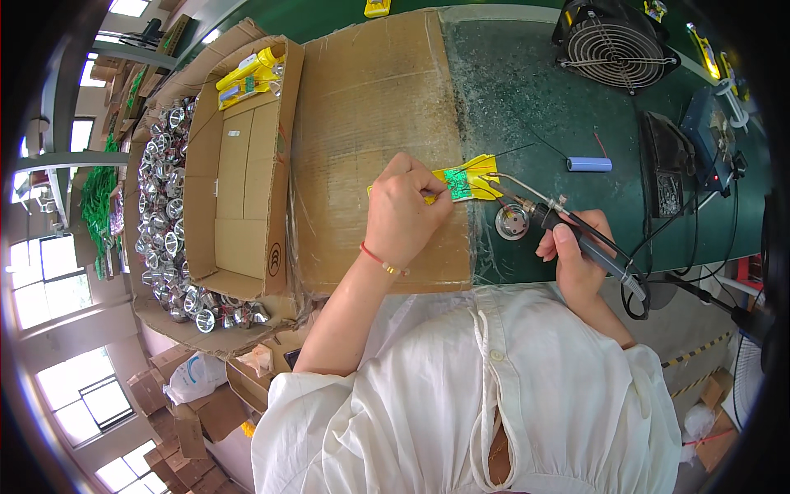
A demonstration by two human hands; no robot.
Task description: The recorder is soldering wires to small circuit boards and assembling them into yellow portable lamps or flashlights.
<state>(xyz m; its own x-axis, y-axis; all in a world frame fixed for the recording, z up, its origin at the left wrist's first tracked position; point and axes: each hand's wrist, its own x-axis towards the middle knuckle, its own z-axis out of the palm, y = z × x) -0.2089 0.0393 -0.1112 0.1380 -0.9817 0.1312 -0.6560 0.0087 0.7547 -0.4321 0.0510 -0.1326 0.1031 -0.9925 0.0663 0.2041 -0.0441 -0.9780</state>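
A yellow plastic casing (483,167) with a green circuit board (457,184) in it lies across the edge of the cardboard sheet. Over its left part, my left hand (405,200) is closed in a pinch; what sits between the fingertips is hidden. My right hand (578,259) grips the dark handle of a soldering iron (594,249), which has a thin metal tube along its front. The iron's tip points left, close to the right end of the board. Just below the tip rests a round silvery lamp reflector (512,222) with thin wires.
A purple cylindrical battery (589,165) with wires lies right on the green mat (527,90). Behind stands a black fan (617,49). A blue box-shaped unit (709,136) and cables are far right. Left, a cardboard box (280,181) holds yellow casings, beside many reflectors (169,210).
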